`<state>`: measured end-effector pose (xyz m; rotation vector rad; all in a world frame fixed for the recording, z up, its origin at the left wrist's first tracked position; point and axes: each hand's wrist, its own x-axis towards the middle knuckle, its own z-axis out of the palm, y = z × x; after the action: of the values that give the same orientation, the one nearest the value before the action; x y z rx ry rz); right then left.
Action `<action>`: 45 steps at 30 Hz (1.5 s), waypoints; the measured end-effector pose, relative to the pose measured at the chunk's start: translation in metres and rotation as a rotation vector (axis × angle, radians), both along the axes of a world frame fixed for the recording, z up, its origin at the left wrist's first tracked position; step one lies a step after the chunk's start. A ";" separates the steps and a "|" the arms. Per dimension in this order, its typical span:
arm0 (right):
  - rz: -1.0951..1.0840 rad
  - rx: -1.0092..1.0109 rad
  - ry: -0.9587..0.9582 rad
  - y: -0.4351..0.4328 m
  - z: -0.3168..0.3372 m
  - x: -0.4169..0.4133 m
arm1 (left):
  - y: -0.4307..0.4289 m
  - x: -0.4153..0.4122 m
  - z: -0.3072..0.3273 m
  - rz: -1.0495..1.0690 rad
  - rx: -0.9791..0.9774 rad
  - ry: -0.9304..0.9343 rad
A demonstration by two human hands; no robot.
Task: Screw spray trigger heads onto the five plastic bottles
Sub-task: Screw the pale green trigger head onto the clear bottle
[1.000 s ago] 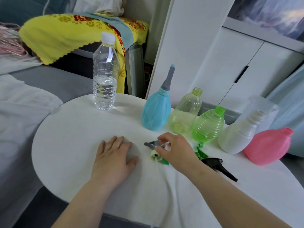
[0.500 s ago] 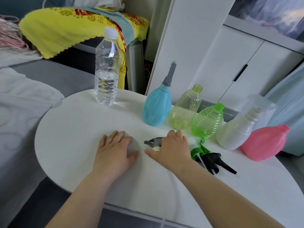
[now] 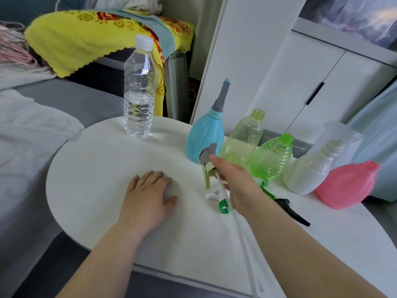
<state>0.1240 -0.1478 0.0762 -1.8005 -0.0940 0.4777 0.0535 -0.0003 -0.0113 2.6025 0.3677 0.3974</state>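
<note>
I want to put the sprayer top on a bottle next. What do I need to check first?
1. Sprayer head gripped by the right hand: ok, it is held above the table.
2. Tube aimed at a bottle mouth: not ok, it trails back toward the person.
3. Pale green bottle has no cap on its mouth: ok.
4. That bottle stands upright: ok.
5. Left hand steadying the bottle: not ok, it rests flat on the table.
6. The head's collar fits that neck: cannot tell.
</note>
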 end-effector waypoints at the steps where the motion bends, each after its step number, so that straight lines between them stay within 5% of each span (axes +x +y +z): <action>1: -0.004 0.049 0.020 -0.004 0.003 0.001 | 0.001 0.000 0.000 -0.001 -0.006 0.002; 8: -0.061 0.525 0.091 -0.055 0.007 0.000 | -0.002 -0.005 0.017 -0.017 -0.147 -0.011; 21: -0.239 0.885 -0.018 -0.186 -0.026 0.005 | -0.077 -0.008 0.041 -0.072 -0.360 -0.164; 37: -0.313 0.975 0.003 -0.216 -0.034 0.020 | -0.139 0.123 0.068 0.142 -0.358 -0.273; 45: -0.351 0.983 -0.005 -0.227 -0.037 0.023 | -0.142 0.147 0.081 0.071 -0.411 -0.315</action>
<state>0.1474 -0.3750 0.0395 -0.8231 -0.0063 0.1181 0.2008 -0.1424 0.0694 2.0915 0.3862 0.6694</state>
